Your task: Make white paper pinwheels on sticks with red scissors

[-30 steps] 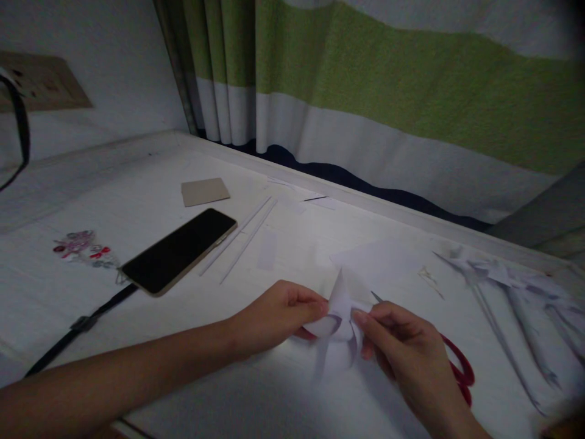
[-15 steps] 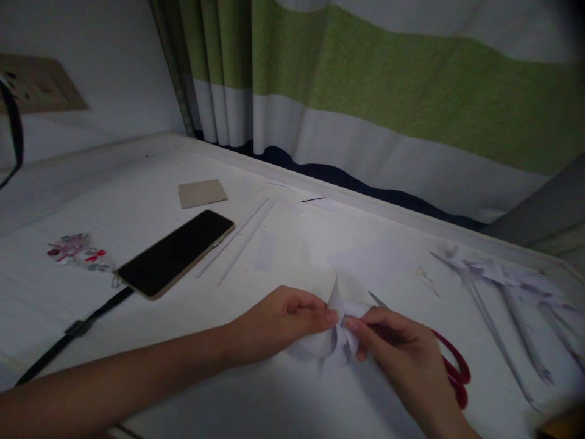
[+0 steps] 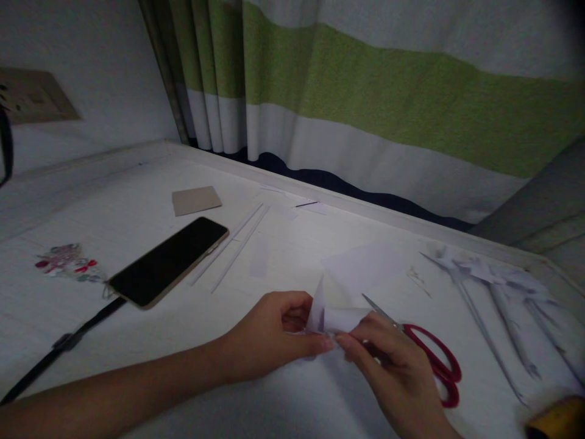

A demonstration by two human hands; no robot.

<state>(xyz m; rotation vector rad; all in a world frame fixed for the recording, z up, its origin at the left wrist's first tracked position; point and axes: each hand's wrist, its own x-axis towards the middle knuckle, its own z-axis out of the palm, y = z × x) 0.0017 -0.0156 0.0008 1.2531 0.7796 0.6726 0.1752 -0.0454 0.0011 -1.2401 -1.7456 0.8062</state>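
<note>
A small folded piece of white paper (image 3: 342,318) is held above the table between both my hands, one pointed flap standing up. My left hand (image 3: 278,329) pinches its left side, thumb in front. On the right, my right hand (image 3: 388,360) grips the other edge with thumb and fingers; the fingers hide part of the paper. Scissors with red handles (image 3: 434,347) lie on the table just beyond my right hand, partly covered by it. Behind the folded paper, a flat white sheet (image 3: 365,268) rests on the table.
A phone (image 3: 171,259) with a beaded charm (image 3: 68,262) and black strap lies left. Two thin white paper sticks (image 3: 240,247) and a grey-beige card (image 3: 196,200) are near it. Several long rolled paper pieces (image 3: 507,323) lie right. A striped curtain (image 3: 365,91) hangs behind.
Both hands have tilted the folded paper, so its right flap now lies more level and its lower petals no longer show. The view has shifted slightly, revealing more of the scissors.
</note>
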